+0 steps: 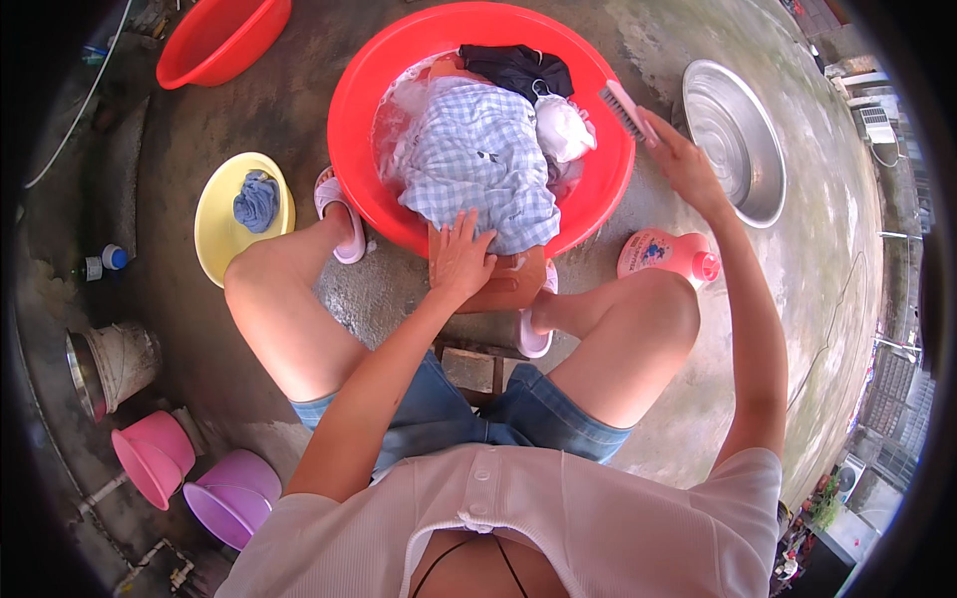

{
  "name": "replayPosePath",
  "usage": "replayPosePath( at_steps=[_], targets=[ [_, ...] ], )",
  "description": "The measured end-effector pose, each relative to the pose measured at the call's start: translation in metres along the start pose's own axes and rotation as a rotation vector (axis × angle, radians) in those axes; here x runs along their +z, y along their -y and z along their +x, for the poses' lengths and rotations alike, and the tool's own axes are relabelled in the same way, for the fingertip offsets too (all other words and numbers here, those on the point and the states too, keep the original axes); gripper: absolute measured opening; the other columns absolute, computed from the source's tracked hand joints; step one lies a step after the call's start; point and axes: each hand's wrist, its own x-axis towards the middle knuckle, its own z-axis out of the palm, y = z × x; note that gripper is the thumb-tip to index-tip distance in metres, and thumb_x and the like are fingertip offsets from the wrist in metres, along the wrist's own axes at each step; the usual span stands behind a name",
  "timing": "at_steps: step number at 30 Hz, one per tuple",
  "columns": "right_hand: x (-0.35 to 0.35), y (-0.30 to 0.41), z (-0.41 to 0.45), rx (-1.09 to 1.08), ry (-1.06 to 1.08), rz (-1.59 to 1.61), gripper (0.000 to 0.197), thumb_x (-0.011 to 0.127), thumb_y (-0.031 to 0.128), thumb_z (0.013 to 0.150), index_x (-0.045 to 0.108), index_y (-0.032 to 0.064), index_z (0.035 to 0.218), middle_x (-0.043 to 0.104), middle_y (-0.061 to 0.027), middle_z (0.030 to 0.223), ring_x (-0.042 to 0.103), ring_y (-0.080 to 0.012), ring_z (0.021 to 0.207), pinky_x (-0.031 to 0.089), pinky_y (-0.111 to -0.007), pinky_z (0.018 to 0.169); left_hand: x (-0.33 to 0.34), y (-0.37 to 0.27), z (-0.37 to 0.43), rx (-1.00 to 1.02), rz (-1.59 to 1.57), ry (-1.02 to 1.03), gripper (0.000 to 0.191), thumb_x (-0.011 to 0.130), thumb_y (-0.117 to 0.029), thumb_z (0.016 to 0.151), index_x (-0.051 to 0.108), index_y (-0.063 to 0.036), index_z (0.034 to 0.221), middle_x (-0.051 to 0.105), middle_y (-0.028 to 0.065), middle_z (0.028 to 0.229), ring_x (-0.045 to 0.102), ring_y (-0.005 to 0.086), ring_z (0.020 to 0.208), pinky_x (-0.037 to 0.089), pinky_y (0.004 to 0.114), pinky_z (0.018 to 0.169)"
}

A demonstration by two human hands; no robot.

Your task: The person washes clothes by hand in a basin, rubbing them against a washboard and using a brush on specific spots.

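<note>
A light blue and white checked garment (478, 149) lies spread over a brown washboard (516, 282), which leans in a large red basin (351, 127). My left hand (465, 258) rests with fingers apart at the garment's near edge and the top of the board. Raised at the basin's right rim, my right hand (684, 164) grips a pink scrubbing brush (628, 113), its bristles clear of the cloth. A white bra (562, 127) and a black garment (516, 69) sit in the basin beside the checked cloth. Sudsy water shows along the left inside.
To the right are a metal basin (736, 142) and a pink detergent bottle (665, 256). A yellow basin (213, 232) holding a blue cloth (258, 202) stands left. Another red basin (224, 41) is at upper left. Pink (153, 457) and purple (232, 499) buckets lie lower left.
</note>
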Motion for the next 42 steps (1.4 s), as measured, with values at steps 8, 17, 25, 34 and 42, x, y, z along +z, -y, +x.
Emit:
replayPosePath(
  at_steps=[8,17,25,34,42],
  targets=[
    [0.153,-0.029,-0.007,-0.148,0.234,0.240,0.047,0.054,0.023,0.088,0.042,0.0279,0.133,0.059,-0.0184,0.064,0.061,-0.0293,0.060,0.049,-0.038,0.059,0.014,0.022,0.077,-0.039,-0.047,-0.133,0.057,0.048,-0.027,0.088,0.032,0.0011,0.134,0.024,0.0171,0.144,0.017,0.0326,0.136,0.013,0.049,0.109],
    [0.268,-0.113,0.160,-0.072,-0.012,-0.379,0.046,0.050,0.021,0.087,0.041,0.0279,0.131,0.062,-0.0131,0.061,0.063,-0.0284,0.054,0.051,-0.040,0.048,0.025,0.026,0.099,-0.058,0.112,-0.115,0.061,0.050,-0.030,0.086,0.032,0.0008,0.135,0.023,0.0190,0.144,0.020,0.0329,0.135,0.014,0.049,0.108],
    [0.298,-0.104,0.201,0.328,0.098,0.020,0.079,0.062,0.062,0.070,0.051,-0.0019,0.114,0.063,-0.0234,0.093,0.061,-0.0395,0.088,0.048,-0.044,0.077,0.017,0.037,0.090,-0.022,0.046,-0.063,0.065,0.052,-0.029,0.084,0.029,0.0019,0.136,0.022,0.0189,0.145,0.017,0.0347,0.135,0.011,0.053,0.107],
    [0.238,-0.002,0.093,0.108,0.388,0.756,0.020,0.065,0.021,0.079,0.065,0.0017,0.087,0.060,-0.0076,0.066,0.054,-0.0101,0.061,0.044,-0.031,0.059,-0.010,0.074,0.072,-0.238,-0.711,-0.513,0.072,0.047,-0.036,0.090,0.013,0.0032,0.140,0.017,0.0181,0.147,0.013,0.0320,0.137,0.009,0.046,0.109],
    [0.227,0.022,0.023,-0.135,0.607,0.776,0.018,0.066,0.021,0.079,0.061,0.0051,0.085,0.059,-0.0101,0.064,0.057,-0.0225,0.060,0.044,-0.035,0.056,-0.024,0.087,0.148,-0.031,-0.457,0.057,0.058,0.040,-0.053,0.088,0.045,-0.0142,0.131,0.021,0.0133,0.147,0.012,0.0327,0.136,0.005,0.054,0.107]
  ],
)
